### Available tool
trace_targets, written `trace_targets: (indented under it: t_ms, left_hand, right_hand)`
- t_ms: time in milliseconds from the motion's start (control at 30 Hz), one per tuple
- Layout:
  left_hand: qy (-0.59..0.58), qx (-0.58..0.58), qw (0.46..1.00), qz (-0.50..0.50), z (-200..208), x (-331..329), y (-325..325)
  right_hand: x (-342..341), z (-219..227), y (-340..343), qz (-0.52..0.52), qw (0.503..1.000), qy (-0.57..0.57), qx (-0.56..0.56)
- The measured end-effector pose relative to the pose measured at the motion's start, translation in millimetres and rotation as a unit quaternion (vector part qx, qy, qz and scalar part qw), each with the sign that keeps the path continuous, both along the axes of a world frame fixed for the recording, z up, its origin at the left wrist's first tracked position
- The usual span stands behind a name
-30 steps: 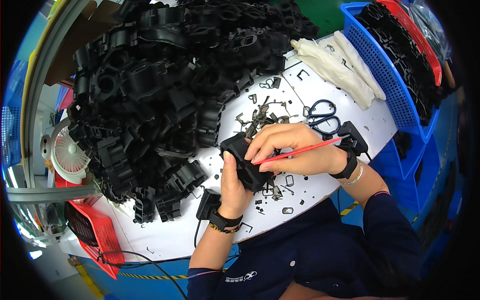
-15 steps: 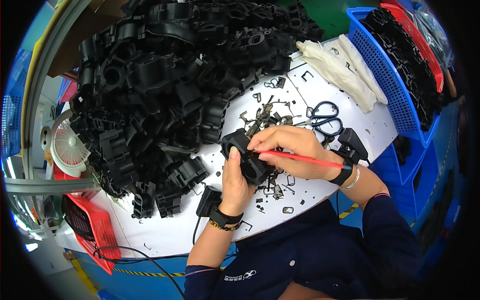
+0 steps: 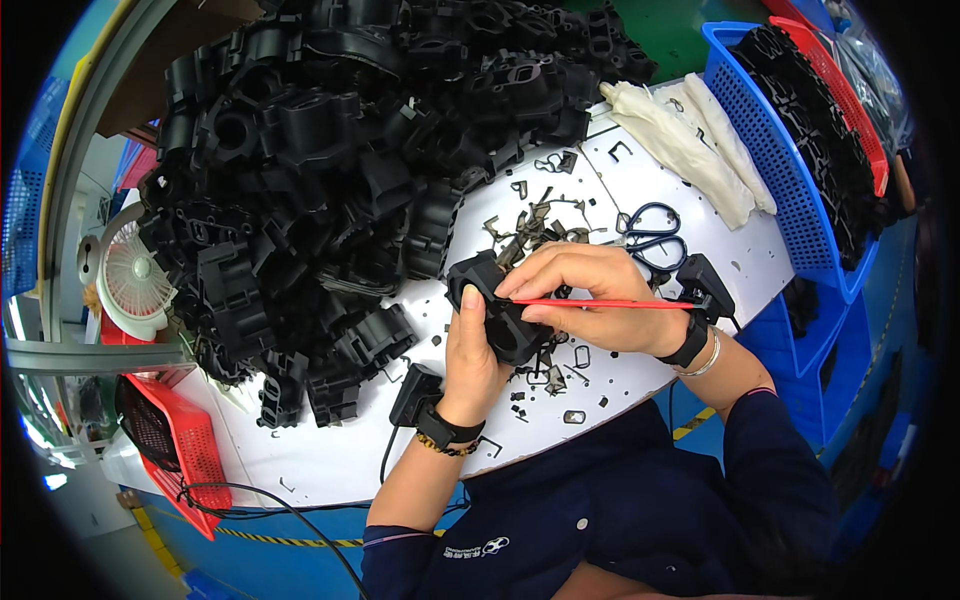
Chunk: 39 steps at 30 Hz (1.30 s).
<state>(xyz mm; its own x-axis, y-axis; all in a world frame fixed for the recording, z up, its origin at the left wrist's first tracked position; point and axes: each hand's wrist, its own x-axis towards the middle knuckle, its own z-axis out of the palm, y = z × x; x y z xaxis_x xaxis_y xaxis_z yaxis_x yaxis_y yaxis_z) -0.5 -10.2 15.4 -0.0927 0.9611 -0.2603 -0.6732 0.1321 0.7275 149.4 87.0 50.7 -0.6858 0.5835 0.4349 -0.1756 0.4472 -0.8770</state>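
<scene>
Two hands are above the tabletop (image 3: 340, 465). The grip of the left hand (image 3: 472, 362) is clamped on a black moulded part (image 3: 512, 336), held over loose scraps (image 3: 552, 378); the right hand (image 3: 600, 300) pinches a slender red tool (image 3: 620, 304), its tip at the part, exact contact unclear. Were the tip to skid through excess pressure, it could gouge the part or jab the left hand; a slack left grip could let the part twist or drop.

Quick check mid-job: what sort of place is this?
Likely a factory workstation: a big heap of black molded-looking parts sits on a white table, small dark bits lie scattered in front of it, and a blue perforated crate at the right holds more black pieces.
</scene>
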Motion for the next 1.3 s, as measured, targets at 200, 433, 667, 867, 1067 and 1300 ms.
trace_targets:
  t_ms: [200, 433, 667, 867, 1067, 1300]
  left_hand:
    - [0.023, 0.009, 1.0, -0.018, -7, -2, -3]
    - [0.069, 0.029, 0.997, 0.033, -8, -2, -5]
    - [0.064, 0.03, 0.997, 0.03, -3, 1, -2]
    - [0.05, -0.006, 0.999, 0.02, -2, 2, -2]
    - [0.04, 0.03, 0.999, 0.009, -10, -2, -2]
    - [0.047, 0.0, 0.999, 0.026, -7, -1, -3]
  right_hand:
    - [-2, -1, -1, -0.025, 0.997, 0.015, 0.067]
    - [-8, -2, -5, -0.1, 0.989, 0.018, 0.111]
    - [-9, 1, -9, -0.098, 0.994, 0.008, 0.054]
    - [-5, -1, -5, -0.059, 0.998, 0.018, 0.003]
    - [-5, -1, -4, -0.05, 0.998, 0.015, 0.036]
    - [-6, -3, -5, -0.07, 0.993, 0.02, 0.094]
